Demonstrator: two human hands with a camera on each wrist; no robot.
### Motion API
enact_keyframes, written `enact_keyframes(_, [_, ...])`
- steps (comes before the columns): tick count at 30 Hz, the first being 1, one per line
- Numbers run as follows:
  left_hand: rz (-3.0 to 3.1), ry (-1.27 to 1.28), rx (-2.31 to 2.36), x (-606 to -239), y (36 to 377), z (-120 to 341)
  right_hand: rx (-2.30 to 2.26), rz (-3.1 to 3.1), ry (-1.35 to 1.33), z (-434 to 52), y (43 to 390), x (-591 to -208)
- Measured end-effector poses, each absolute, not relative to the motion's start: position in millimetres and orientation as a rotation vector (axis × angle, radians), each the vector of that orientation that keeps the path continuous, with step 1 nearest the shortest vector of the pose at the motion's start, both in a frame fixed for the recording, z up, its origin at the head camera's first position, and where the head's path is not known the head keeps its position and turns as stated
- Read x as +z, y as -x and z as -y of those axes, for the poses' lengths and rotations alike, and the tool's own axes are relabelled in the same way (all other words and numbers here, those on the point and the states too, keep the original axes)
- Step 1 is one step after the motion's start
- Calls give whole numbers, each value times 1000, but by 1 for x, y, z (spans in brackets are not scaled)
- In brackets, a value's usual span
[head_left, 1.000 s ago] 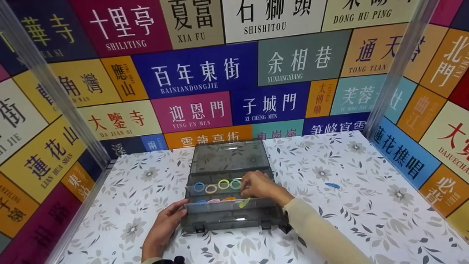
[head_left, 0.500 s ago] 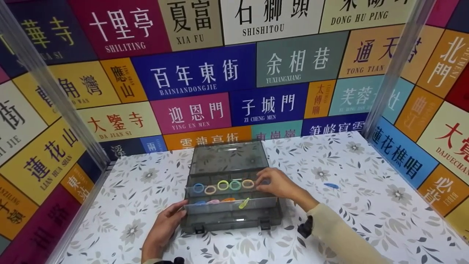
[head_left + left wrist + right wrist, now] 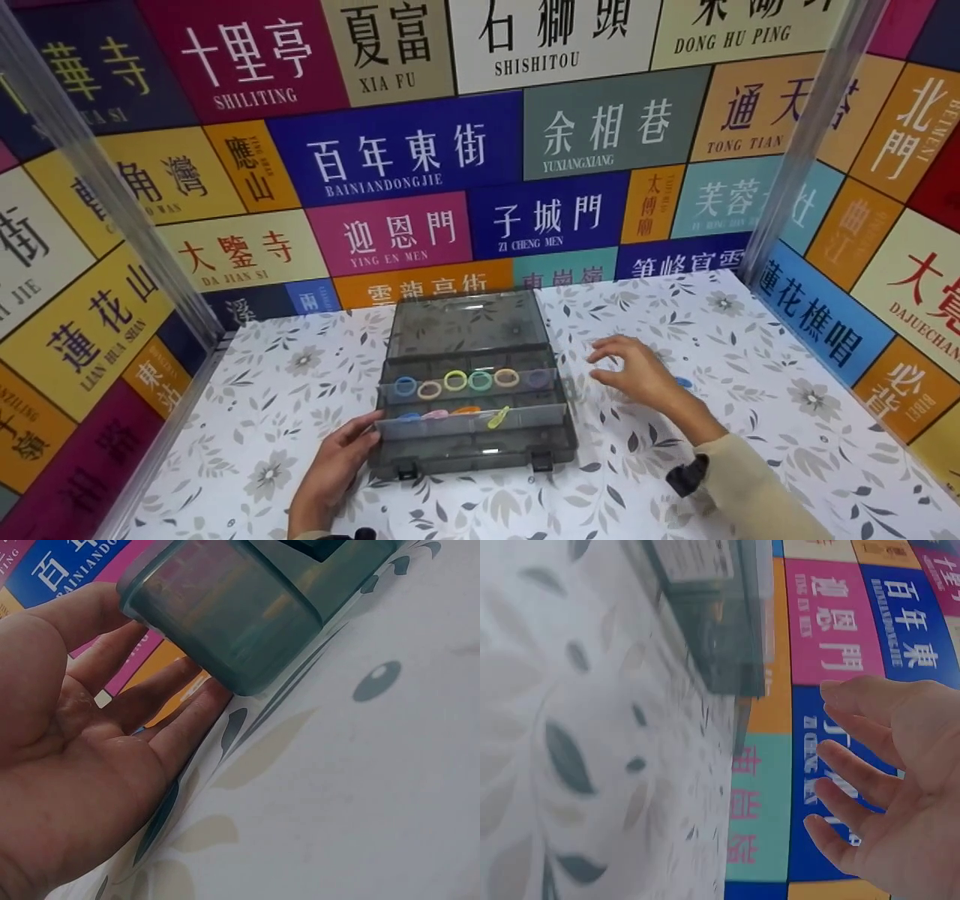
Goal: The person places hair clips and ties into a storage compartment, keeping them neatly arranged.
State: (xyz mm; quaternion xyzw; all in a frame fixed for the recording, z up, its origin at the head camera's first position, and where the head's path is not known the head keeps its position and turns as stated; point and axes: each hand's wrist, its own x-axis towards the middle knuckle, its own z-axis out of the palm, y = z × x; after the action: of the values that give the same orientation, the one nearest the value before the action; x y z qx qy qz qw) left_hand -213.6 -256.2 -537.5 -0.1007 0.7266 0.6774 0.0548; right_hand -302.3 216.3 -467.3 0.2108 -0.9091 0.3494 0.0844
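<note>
A translucent dark plastic box lies on the table with its lid folded back. Coloured rings that look like hair ties, among them a green ring and a purple ring, line its rear compartments. Ahead of them sit several small hair clips, such as a yellow-green clip. The fingers of my left hand rest against the box's left side, also visible in the left wrist view. Right of the box, my right hand hovers with loosely bent fingers and holds nothing.
A blue clip lies on the table, partly hidden by the right hand. The flower-patterned tabletop runs back to a colourful wall with lettered panels. Clear corner posts stand at the right and left.
My right hand has left the box's right end and moved right, toward the blue clip. The purple ring now shows at the row's right end. My left hand has stayed put.
</note>
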Motion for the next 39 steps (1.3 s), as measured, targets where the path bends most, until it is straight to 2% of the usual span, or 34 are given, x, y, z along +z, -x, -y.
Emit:
enact_keyframes(20, [-2216,251,2080,-540,213,255,1124,2942,-199,-318,305,-489])
enact_keyframes(39, [-2197,310,2103,-538,214,254,1152,3092,-99,-345,321,-508])
